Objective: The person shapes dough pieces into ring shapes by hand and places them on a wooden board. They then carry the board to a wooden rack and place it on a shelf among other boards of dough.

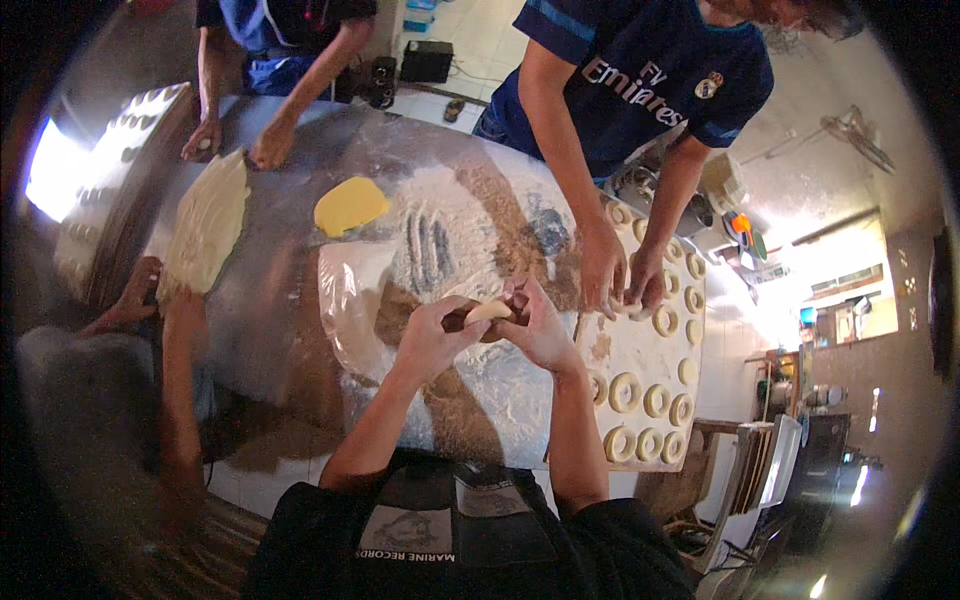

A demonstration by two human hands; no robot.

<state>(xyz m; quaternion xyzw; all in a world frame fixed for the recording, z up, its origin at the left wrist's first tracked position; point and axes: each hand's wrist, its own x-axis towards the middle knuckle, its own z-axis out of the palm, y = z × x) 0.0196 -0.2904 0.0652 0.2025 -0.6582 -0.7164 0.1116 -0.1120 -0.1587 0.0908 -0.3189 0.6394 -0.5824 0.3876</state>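
Note:
Above the floured part of the table, both my hands hold one small piece of pale dough between them. The dough (488,312) shows as a curved strip, and its underside is hidden by my fingers. My left hand (436,336) closes on its left end with thumb and fingers. At its right end my right hand (541,328) pinches it, fingertips raised. Just right of my hands lies a pale board (642,366) with rows of dough rings (625,392). A co-worker's two hands (622,280) are over the board's left edge, close to my right hand.
Clear plastic (345,315) lies left of my hands, with a yellow dough lump (350,206) behind it. Farther left, other people's hands touch a long pale dough sheet (207,225). Stacked trays (135,185) stand at the far left, and a wooden chair (735,450) at the right.

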